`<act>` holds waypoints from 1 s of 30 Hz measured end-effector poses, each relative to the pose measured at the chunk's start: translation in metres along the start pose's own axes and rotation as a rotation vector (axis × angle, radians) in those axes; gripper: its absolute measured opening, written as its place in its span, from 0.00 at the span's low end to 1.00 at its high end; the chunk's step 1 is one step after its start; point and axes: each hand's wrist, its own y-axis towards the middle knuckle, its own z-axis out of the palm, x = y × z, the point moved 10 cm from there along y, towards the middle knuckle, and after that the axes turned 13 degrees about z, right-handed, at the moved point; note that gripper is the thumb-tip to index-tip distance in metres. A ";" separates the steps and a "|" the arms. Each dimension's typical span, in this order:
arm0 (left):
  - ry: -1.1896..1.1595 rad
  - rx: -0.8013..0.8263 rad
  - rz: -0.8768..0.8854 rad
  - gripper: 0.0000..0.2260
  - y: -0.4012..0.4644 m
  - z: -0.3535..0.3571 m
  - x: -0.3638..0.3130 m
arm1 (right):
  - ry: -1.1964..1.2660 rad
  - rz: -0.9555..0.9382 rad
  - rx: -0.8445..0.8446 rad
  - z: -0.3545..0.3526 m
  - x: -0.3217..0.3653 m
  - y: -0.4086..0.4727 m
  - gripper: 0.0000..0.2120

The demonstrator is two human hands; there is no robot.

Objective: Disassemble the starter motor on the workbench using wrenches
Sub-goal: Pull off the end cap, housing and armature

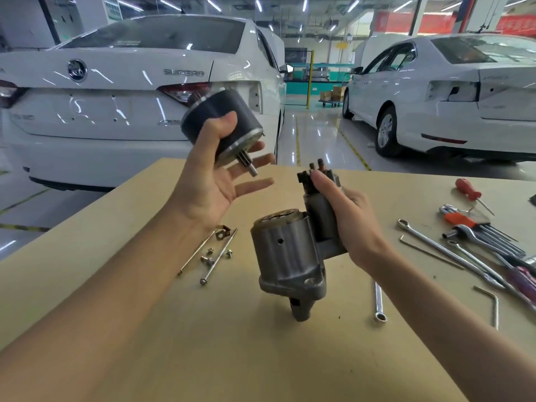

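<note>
While left hand (208, 175) cradles motor body (222, 123), right hand (348, 219) around housing (287, 256).

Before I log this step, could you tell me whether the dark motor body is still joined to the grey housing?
No, the left hand holds the dark motor body clear above the grey housing.

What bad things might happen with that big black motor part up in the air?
The black motor body sits loosely in the left hand, thumb on top and fingers spread underneath, so it might slip and drop onto the workbench. Falling, it might scatter the small screws and long bolts below. The right hand alone steadies the grey housing, which might tip.
</note>
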 end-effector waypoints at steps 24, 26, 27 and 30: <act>0.672 0.101 0.378 0.26 -0.065 0.003 -0.019 | -0.230 0.384 -0.358 -0.090 -0.075 0.034 0.41; 0.731 0.130 0.466 0.26 -0.071 0.011 -0.025 | -0.265 0.409 -0.370 -0.094 -0.079 0.037 0.38; 0.761 0.145 0.499 0.26 -0.073 0.015 -0.027 | -0.285 0.421 -0.367 -0.097 -0.081 0.039 0.39; 0.765 0.186 0.500 0.26 -0.079 0.021 -0.022 | -0.406 0.473 -0.341 -0.101 -0.077 0.042 0.42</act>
